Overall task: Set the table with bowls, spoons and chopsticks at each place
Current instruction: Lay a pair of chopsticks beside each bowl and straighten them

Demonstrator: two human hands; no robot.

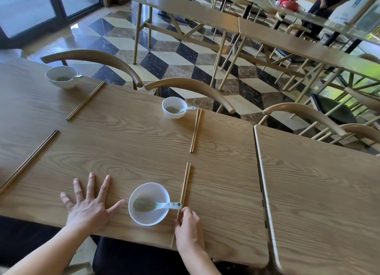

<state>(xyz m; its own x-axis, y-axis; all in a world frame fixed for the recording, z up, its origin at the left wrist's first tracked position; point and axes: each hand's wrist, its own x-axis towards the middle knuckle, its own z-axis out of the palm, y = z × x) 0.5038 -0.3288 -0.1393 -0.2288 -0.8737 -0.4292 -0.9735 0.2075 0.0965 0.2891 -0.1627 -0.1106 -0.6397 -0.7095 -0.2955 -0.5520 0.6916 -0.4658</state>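
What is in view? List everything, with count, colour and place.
bowls: three, white, one at near edge, two along far edge
spoons: three, white, one in each bowl
chopsticks: four pairs, brown, one right of each bowl, one alone at left
tables: two, tan, side by side; more behind
chairs: at least three, tan, far side
floor: chequered, beyond
left hand: flat on table, left of near bowl
right hand: fingers pinch near chopsticks

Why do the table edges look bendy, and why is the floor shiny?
In the head view the wide-angle lens bows the table edge toward the frame's side; in the same head view daylight through the glass doors glares off the polished floor.
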